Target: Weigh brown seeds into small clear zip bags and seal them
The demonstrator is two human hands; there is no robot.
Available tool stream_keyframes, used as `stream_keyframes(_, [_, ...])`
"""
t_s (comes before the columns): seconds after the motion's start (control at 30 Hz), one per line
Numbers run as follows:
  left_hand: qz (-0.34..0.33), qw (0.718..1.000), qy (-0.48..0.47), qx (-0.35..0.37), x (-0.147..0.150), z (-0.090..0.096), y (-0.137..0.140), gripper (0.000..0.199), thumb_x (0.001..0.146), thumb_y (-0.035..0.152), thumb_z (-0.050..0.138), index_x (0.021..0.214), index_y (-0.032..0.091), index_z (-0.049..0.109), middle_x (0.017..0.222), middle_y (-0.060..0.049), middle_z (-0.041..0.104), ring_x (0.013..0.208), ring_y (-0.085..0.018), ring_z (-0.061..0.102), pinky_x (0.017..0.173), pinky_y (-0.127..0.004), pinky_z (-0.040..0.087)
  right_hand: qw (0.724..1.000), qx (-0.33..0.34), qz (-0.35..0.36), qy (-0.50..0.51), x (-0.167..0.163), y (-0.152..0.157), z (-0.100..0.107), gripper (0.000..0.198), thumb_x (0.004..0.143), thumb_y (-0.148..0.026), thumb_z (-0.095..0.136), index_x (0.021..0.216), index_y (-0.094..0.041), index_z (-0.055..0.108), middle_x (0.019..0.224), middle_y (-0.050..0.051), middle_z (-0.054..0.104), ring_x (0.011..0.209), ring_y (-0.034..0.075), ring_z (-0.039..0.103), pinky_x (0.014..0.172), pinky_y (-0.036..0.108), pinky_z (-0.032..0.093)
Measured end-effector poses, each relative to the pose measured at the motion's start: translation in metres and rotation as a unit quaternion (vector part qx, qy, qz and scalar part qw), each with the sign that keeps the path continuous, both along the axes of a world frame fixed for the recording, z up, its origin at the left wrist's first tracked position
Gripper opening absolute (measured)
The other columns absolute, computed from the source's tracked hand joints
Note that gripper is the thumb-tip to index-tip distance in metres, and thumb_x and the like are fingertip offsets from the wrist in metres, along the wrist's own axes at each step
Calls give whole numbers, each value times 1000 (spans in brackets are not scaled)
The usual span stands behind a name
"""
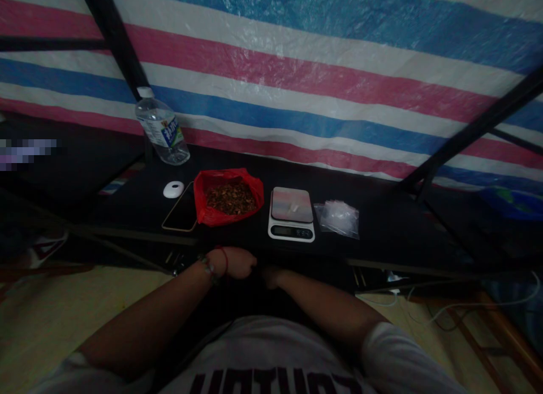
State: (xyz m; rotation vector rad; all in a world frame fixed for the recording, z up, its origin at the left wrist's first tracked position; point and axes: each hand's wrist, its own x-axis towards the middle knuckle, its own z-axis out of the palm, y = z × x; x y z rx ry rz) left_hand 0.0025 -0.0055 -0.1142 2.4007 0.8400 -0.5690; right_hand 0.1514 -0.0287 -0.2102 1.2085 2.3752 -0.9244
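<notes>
My left hand, with a red cord and a beaded bracelet at the wrist, is just below the table's front edge. Close beside it my right hand rests low in the dark. The fingers of both are hidden in shadow, and I cannot see anything held. Beyond them on the black table stands an open red plastic bag with small brown pieces inside. To its right sits a white kitchen scale with a small pale item on its plate. Several clear plastic bags lie right of the scale.
A clear plastic bottle stands at the back left. A white rounded case and a phone lie left of the red bag. Black metal posts frame a striped plastic sheet behind. White cables hang at the lower right.
</notes>
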Motion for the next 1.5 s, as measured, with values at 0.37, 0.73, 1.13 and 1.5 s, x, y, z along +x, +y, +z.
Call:
stream_keyframes(0.37, [85,969,-198,-117,-13,52,6,38,86,29,56,122,15,62,116,-13,69,100,-21,66,84,-28,48,995,40,-58,75,33,-28,78,27,82,-7,52,98,-17,71,100,8,73,95,20,68,82,26,47])
stream_keyframes(0.73, [224,778,-468,-354,0,61,-3,34,77,34,72,102,12,65,98,-7,70,87,-16,65,78,-29,51,885,201,-205,365,76,-3,223,12,75,-6,54,73,-17,59,81,1,67,76,13,61,70,24,45])
stream_keyframes(1.13, [388,646,-568,-331,7,54,-4,35,76,42,73,98,17,65,84,-2,64,70,-13,62,59,-23,53,896,90,-181,395,87,2,205,21,84,-17,57,95,-21,75,86,2,73,76,16,64,70,27,51])
stream_keyframes(1.5, [401,602,-591,-358,12,64,-6,47,65,26,82,107,20,61,95,-2,65,76,-11,63,57,-16,51,888,151,-203,384,95,-1,204,41,76,-20,70,117,-23,68,89,3,69,67,13,57,61,26,46])
